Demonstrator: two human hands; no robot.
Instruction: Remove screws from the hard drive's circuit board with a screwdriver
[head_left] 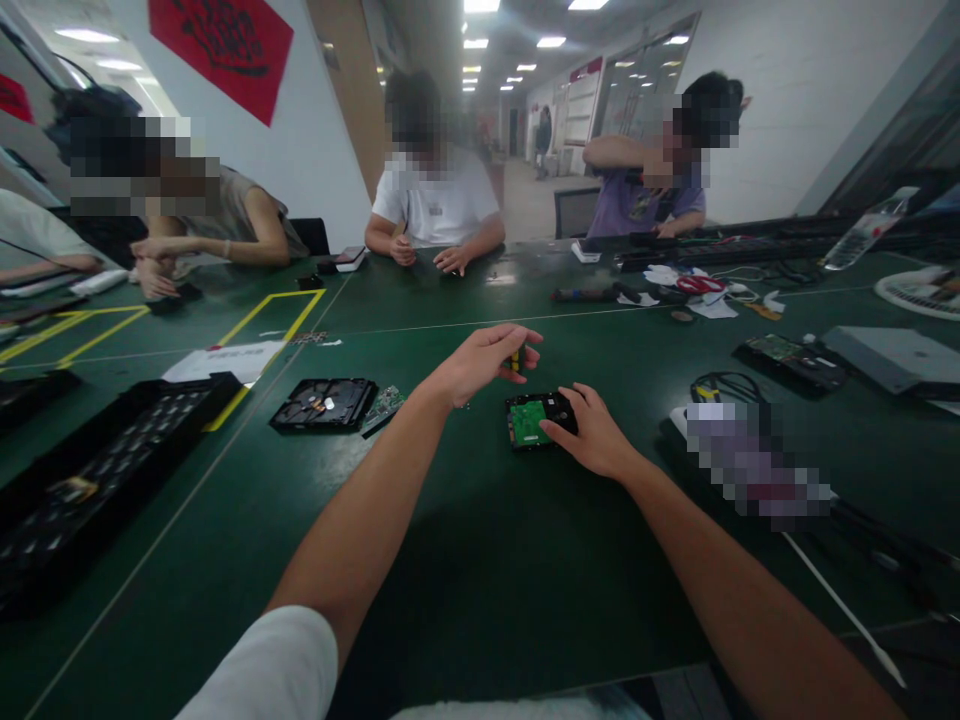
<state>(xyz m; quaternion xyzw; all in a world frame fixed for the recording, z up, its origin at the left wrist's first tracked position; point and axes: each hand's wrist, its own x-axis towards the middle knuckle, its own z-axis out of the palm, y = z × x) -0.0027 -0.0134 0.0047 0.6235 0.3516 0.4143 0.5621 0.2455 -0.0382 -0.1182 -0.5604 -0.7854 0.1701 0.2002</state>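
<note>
A hard drive [528, 422] lies on the green table with its green circuit board facing up. My right hand [591, 432] grips its right end, thumb near the board and fingers over the far edge. Just above and left of the drive, my left hand [491, 362] is closed around a yellow-and-black screwdriver [516, 358]; only part of the handle shows between the fingers, and its tip is hidden. To the left lies another hard drive [324, 404], beside a clear bag of small parts [385, 404].
A long black tray [112, 470] occupies the left side. On the right are a phone-like device [750, 460] with cables, another drive [791, 362] and a grey box [892, 358]. Across the table sit several people, with a bottle [870, 230] at the far right.
</note>
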